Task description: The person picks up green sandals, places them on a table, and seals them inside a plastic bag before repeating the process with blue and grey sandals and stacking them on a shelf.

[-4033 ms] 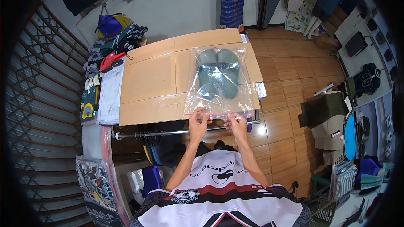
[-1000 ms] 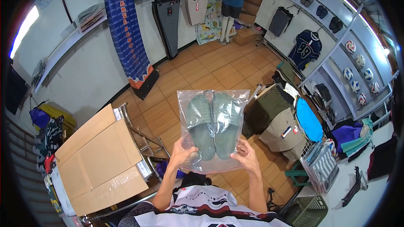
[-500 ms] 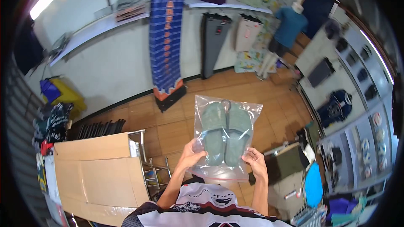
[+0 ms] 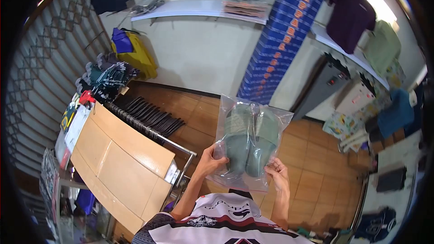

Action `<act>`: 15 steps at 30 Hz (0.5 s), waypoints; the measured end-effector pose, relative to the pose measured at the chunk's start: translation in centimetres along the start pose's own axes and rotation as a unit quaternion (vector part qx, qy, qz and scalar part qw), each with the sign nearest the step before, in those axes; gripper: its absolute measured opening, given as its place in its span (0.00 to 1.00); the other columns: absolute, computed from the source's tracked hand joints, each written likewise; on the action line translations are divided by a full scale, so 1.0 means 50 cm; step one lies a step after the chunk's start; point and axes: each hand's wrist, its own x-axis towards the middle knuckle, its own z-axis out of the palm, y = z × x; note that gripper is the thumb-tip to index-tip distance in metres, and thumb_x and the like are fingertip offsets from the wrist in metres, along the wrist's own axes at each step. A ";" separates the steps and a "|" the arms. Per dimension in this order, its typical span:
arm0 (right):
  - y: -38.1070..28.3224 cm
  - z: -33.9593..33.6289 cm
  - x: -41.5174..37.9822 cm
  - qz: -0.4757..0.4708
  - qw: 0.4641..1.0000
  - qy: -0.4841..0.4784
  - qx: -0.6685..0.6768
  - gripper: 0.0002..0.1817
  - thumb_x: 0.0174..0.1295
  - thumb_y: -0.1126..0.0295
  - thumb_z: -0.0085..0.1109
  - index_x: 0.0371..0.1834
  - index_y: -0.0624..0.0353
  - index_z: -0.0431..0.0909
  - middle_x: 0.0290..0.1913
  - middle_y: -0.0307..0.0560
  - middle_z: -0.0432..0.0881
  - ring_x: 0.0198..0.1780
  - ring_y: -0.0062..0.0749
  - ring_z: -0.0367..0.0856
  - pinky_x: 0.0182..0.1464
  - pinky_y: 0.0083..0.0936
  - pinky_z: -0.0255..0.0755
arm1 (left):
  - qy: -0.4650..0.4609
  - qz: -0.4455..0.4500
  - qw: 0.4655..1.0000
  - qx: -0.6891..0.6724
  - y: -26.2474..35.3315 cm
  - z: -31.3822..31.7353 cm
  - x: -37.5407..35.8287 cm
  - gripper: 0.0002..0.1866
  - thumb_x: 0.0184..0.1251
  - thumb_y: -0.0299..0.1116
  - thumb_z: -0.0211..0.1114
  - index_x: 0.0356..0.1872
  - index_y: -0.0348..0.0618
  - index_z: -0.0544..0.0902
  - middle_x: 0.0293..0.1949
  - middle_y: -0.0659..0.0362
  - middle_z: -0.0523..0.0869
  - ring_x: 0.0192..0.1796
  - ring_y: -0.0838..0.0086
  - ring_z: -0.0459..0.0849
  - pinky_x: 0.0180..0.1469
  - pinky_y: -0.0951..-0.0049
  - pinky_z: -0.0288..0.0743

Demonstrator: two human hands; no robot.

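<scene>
A clear plastic bag [image 4: 286, 118] holds a pair of green slide sandals [image 4: 238, 142], side by side with their straps toward the far end. My left hand [image 4: 211, 160] grips the bag's lower left side, thumb lying over the plastic. On the lower right side, my right hand [image 4: 277, 171] pinches the bag between thumb and fingers. The bag is held up in front of my chest, above the tiled floor. Its pinkish-red seal edge is at the bottom, nearest to me.
Flattened cardboard [image 4: 131, 167] lies to my left, beside a metal rail with several black hangers [image 4: 151, 115]. A blue lettered column [image 4: 285, 40] stands ahead. A white shelf [image 4: 194, 8] carries folded clothes. Trousers [image 4: 323, 81] hang on the right, near a mannequin in a teal shirt [image 4: 395, 113].
My view has turned to the left, so the column and wall clothes now sit farther right and the cardboard shows more. Both hands still hold the bagged sandals.
</scene>
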 end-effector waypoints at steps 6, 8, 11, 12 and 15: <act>-0.146 0.034 0.294 -0.011 0.993 -0.100 -0.055 0.24 0.57 0.82 0.69 0.60 0.64 0.80 0.48 0.40 0.86 0.46 0.24 0.85 0.49 0.23 0.79 | 0.117 0.015 0.993 0.014 0.045 -0.006 0.196 0.32 0.53 0.23 0.75 0.64 0.33 0.80 0.50 0.62 0.88 0.50 0.78 0.84 0.57 0.74 0.78; -0.196 0.053 0.395 -0.013 0.986 -0.142 -0.082 0.25 0.57 0.82 0.69 0.61 0.66 0.80 0.48 0.43 0.86 0.48 0.25 0.85 0.49 0.24 0.79 | 0.155 0.036 0.987 0.013 0.064 -0.011 0.259 0.33 0.53 0.24 0.74 0.65 0.33 0.80 0.47 0.62 0.88 0.47 0.79 0.83 0.53 0.75 0.78; -0.227 0.091 0.538 -0.019 0.970 -0.215 -0.116 0.26 0.57 0.82 0.70 0.61 0.67 0.79 0.49 0.44 0.86 0.48 0.27 0.85 0.52 0.24 0.79 | 0.222 0.033 0.974 0.027 0.093 -0.032 0.329 0.33 0.54 0.26 0.74 0.65 0.34 0.80 0.44 0.63 0.88 0.43 0.79 0.83 0.49 0.75 0.79; -0.235 0.109 0.579 -0.021 0.964 -0.235 -0.123 0.26 0.57 0.82 0.70 0.62 0.67 0.79 0.49 0.44 0.86 0.48 0.27 0.85 0.53 0.24 0.79 | 0.242 0.025 0.970 0.030 0.107 -0.040 0.341 0.33 0.53 0.26 0.74 0.65 0.34 0.81 0.44 0.63 0.88 0.43 0.79 0.84 0.49 0.75 0.79; -0.284 0.188 0.677 -0.020 0.948 -0.282 -0.146 0.26 0.57 0.80 0.72 0.60 0.68 0.79 0.49 0.44 0.86 0.49 0.27 0.85 0.55 0.24 0.79 | 0.301 0.020 0.953 0.015 0.110 -0.075 0.393 0.32 0.53 0.27 0.74 0.63 0.34 0.82 0.41 0.64 0.88 0.42 0.80 0.83 0.49 0.75 0.78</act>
